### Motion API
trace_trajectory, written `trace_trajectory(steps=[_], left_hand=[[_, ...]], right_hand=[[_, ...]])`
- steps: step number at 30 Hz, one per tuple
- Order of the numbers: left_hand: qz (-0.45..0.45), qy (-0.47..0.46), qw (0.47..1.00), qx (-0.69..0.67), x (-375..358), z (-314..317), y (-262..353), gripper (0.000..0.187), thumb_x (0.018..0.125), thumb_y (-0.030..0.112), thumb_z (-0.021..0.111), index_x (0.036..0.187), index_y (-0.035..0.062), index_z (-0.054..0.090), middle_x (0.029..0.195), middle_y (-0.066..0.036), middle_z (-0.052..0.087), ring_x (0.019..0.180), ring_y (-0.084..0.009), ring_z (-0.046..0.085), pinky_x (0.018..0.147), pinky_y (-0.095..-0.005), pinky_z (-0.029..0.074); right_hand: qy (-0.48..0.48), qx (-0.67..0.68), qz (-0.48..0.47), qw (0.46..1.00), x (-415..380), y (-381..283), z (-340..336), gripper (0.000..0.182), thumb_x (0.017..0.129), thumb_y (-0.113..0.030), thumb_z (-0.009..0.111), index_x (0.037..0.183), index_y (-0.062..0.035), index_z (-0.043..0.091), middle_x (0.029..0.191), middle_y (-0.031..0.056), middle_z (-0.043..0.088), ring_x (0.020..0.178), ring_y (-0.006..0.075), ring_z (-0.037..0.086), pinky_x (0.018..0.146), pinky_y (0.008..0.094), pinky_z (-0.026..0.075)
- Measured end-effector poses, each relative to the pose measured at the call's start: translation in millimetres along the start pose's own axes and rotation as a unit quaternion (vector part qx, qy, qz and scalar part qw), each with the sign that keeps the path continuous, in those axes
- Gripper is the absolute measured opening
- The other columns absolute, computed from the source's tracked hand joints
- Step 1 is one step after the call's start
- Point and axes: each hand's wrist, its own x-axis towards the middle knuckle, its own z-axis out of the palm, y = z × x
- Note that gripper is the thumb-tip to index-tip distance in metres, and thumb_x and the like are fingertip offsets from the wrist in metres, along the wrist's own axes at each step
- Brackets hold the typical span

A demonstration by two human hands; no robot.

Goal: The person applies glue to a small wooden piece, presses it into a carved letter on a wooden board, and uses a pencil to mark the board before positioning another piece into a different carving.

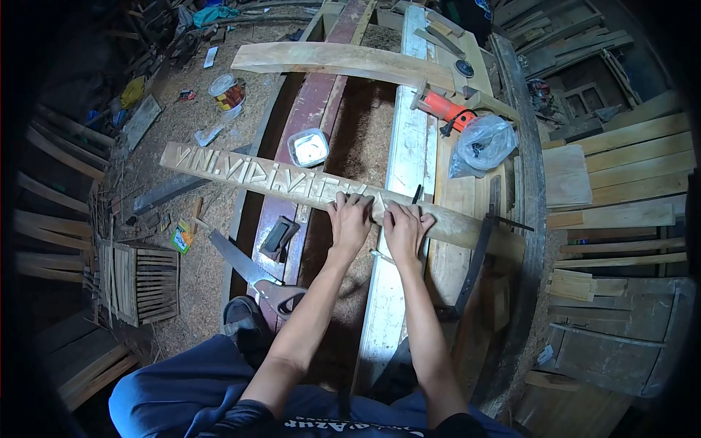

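A long wooden plank (285, 182) with raised letters reading roughly "VINI.VIDI.VI" lies slantwise across the bench beams. My left hand (352, 221) rests on the plank at the end of the lettering, its fingers bent and drawn together. Close beside it, my right hand (405, 228) also bears on the plank with curled fingers. Pale letter strokes show around the fingertips. Whatever may be pinched under either hand is hidden. Toward its right end, a dark metal clamp (478, 255) crosses the plank.
A clear plastic tub (308, 148) sits behind the plank. Nearer me are a handsaw (252, 271) and a dark block-like tool (279, 238). A red angle grinder (444, 108) and a plastic bag (483, 142) lie at right. Another curved board (343, 60) spans the far beams.
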Motion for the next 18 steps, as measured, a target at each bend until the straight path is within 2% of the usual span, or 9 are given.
trace_trajectory(steps=[2, 15, 18], left_hand=[[-0.004, 0.000, 1.000, -0.008, 0.7, -2.6, -0.4, 0.034, 0.085, 0.006, 0.067, 0.117, 0.0137, 0.077, 0.111, -0.007, 0.070, 0.111, -0.0313, 0.053, 0.094, -0.0505, 0.035], [0.003, -0.016, 1.000, -0.014, 3.7, -5.7, 1.6, 0.033, 0.085, 0.006, 0.069, 0.114, 0.0158, 0.079, 0.107, -0.007, 0.069, 0.110, -0.0311, 0.054, 0.097, -0.0511, 0.036], [0.018, -0.006, 1.000, -0.009, 2.4, -3.9, -0.1, 0.039, 0.083, 0.002, 0.066, 0.116, 0.0177, 0.079, 0.108, -0.007, 0.068, 0.107, -0.0319, 0.053, 0.092, -0.0494, 0.034]], right_hand=[[-0.007, 0.001, -0.002, 1.000, -1.0, 3.9, -2.8, 0.016, 0.086, -0.012, 0.072, 0.101, -0.0109, 0.077, 0.100, 0.0038, 0.075, 0.099, 0.0237, 0.061, 0.092, 0.0452, 0.031], [0.001, 0.011, -0.017, 1.000, -0.2, 6.4, 5.6, 0.010, 0.085, -0.013, 0.074, 0.094, -0.0144, 0.079, 0.097, 0.0014, 0.072, 0.100, 0.0220, 0.060, 0.091, 0.0462, 0.031], [0.021, 0.016, -0.028, 0.999, -1.5, 4.5, 6.8, 0.009, 0.085, -0.012, 0.074, 0.092, -0.0146, 0.079, 0.096, 0.0008, 0.071, 0.099, 0.0221, 0.059, 0.090, 0.0464, 0.031]])
